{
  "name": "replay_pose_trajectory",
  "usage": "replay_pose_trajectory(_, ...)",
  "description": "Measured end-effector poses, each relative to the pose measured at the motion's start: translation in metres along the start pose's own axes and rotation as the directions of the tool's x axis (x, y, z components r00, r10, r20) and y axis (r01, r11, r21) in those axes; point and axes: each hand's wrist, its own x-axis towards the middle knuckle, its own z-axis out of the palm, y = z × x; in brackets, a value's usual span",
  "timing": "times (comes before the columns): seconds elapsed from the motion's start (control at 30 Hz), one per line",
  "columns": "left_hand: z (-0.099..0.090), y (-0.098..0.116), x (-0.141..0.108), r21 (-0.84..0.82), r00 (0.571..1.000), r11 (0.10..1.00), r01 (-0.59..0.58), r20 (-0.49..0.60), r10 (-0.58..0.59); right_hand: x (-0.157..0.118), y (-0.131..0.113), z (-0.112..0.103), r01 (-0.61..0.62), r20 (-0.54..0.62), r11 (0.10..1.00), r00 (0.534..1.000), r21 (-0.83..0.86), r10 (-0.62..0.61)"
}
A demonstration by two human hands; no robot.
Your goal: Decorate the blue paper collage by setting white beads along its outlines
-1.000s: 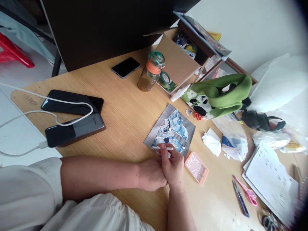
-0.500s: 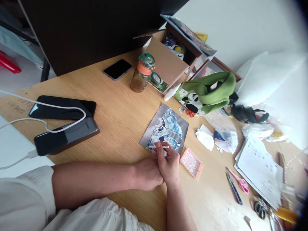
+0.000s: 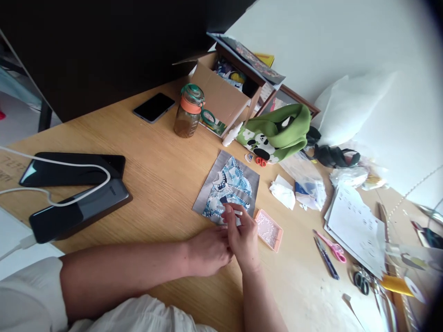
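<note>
My right hand (image 3: 242, 230) pinches a thin white stick (image 3: 237, 212) over the lower edge of a grey sheet (image 3: 204, 193). On that sheet is a blue and white dress design (image 3: 236, 179) edged with small pearl-like beads. My left hand (image 3: 210, 251) lies on the table against my right hand, its fingers curled and partly hidden beneath it; what it holds, if anything, cannot be made out. Just right of my right hand sits a pink tray (image 3: 269, 230) of tiny white beads.
Phones (image 3: 154, 108) and a power bank (image 3: 114, 198) with a white cable lie left. A bottle (image 3: 189, 110), cardboard box (image 3: 221, 94) and green panda bag (image 3: 277, 133) stand behind. Right are tissue (image 3: 283, 192), pink scissors (image 3: 334, 249), a cutter (image 3: 327, 259) and papers (image 3: 358, 230).
The view has shifted, so most table items appear further left. The white stick in my right hand now sits at a different angle, with less of it showing.
</note>
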Motion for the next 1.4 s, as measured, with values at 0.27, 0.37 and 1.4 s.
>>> replay_pose_trajectory(0.27,0.006,0.003,-0.001,-0.020,0.992,1.000,0.011,-0.123,-0.014,-0.013,0.054,-0.037,0.133,-0.271,0.893,0.925,-0.429,-0.268)
replay_pose_trajectory(0.37,0.005,0.003,-0.001,-0.023,0.992,1.000,0.017,-0.126,-0.020,-0.019,0.071,-0.043,0.134,-0.292,0.854,0.904,-0.502,-0.313)
replay_pose_trajectory(1.4,0.004,0.006,0.001,-0.012,0.999,0.999,0.035,-0.016,-0.035,-0.023,0.105,-0.061,-0.097,-0.473,0.871,0.865,-0.482,-0.166)
